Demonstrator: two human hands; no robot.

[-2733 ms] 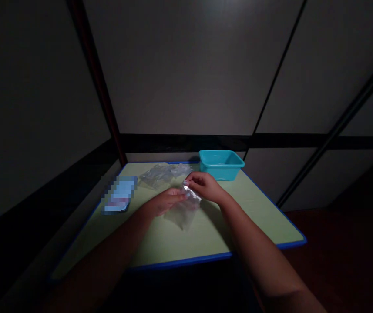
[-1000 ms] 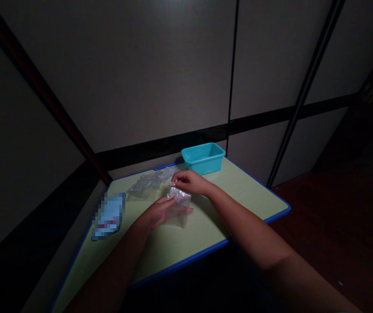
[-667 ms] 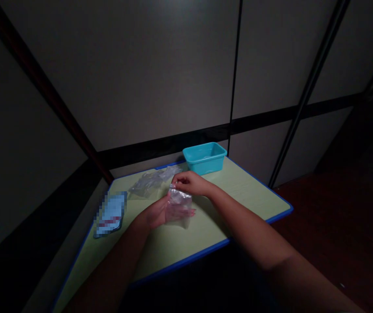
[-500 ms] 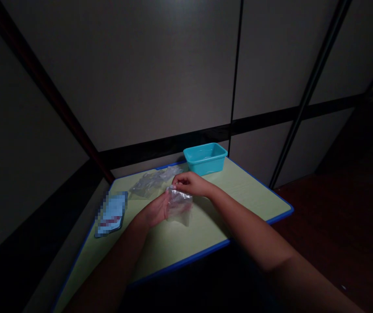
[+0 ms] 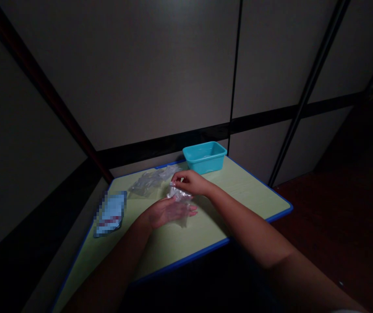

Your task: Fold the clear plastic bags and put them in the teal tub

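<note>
A small clear plastic bag [image 5: 179,194] hangs over the table, crinkled and shiny near its top. My right hand [image 5: 191,181] is closed in a pinch on the bag's upper edge. Below it, my left hand [image 5: 166,212] lies behind the bag with fingers stretched out to the right, showing partly through the film. Its thumb is near the front of the bag; whether it presses on the film I cannot tell. Beyond the hands, more crumpled clear plastic [image 5: 150,181] lies flat on the table.
A turquoise plastic basin [image 5: 207,165] stands at the table's back edge by the wall panels. On the left lies a bluish flat item [image 5: 111,213], partly pixelated. The pale yellow table [image 5: 254,191] has a blue rim.
My left hand has moved right and its fingers have straightened behind the bag. The right hand keeps its pinch, raised very slightly.
</note>
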